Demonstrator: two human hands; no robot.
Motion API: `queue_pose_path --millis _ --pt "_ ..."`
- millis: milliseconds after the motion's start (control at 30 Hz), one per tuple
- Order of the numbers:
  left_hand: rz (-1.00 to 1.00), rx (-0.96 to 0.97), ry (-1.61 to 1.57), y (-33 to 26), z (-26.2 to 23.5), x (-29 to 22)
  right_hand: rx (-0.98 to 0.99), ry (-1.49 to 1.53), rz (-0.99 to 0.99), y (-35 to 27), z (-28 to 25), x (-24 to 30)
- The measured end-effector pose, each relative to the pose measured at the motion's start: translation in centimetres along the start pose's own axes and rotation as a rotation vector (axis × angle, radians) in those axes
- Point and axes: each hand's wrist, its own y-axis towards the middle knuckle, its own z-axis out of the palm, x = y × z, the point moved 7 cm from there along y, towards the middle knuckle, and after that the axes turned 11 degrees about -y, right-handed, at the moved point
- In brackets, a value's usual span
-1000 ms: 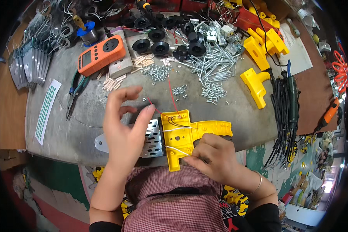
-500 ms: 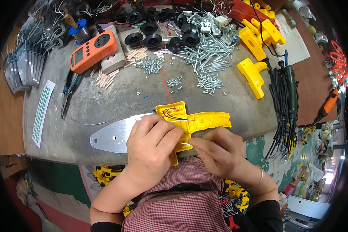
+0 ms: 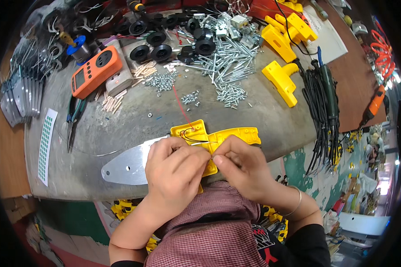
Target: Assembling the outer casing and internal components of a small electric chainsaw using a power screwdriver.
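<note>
A yellow plastic housing half (image 3: 236, 133) with a handle lies open at the table's front edge, its hollow side up. A flat silver metal plate (image 3: 129, 162) with a rounded end reaches out of it to the left. Inside the housing run thin black wires (image 3: 189, 136) and a white wire (image 3: 199, 143); a red wire (image 3: 181, 105) trails from it toward the far side. My left hand (image 3: 176, 171) lies over the housing and the plate's end, fingers curled closed, their grip hidden. My right hand (image 3: 243, 169) pinches close against the left fingertips; the white lead it held is now covered.
Loose screws (image 3: 231, 95), nuts (image 3: 161, 81) and black round parts (image 3: 161, 52) lie at the back. An orange meter (image 3: 96, 71) and pliers (image 3: 75, 115) are left. More yellow housings (image 3: 280, 82) and a black cable bundle (image 3: 318, 111) sit right.
My right hand has moved up and left, its fingertips now meeting the left hand's. The white lead visible between the hands is now hidden. The view has shifted slightly.
</note>
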Motion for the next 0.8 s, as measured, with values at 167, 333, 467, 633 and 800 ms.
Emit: queue_pose_path --millis 167,333,467,633,800 --pt "0.132 -0.086 0.091 -0.3 -0.1 -0.6 0.434 0.949 0.557 -1.3 3.7 -2.1" --pt "0.116 -0.073 0.043 0.0 -0.5 -0.4 -0.063 -0.460 -0.186 -0.8 0.4 0.4" --pt "0.149 -0.078 0.089 -0.2 -0.7 -0.6 0.132 0.033 -0.028 1.0 0.2 -1.0" --pt "0.127 -0.081 0.075 -0.3 -1.2 -0.6 0.316 0.333 0.374 -0.2 1.7 -1.6" --pt "0.100 -0.050 0.063 0.2 -1.0 -0.4 -0.266 -0.718 -0.575 -1.3 0.0 2.6"
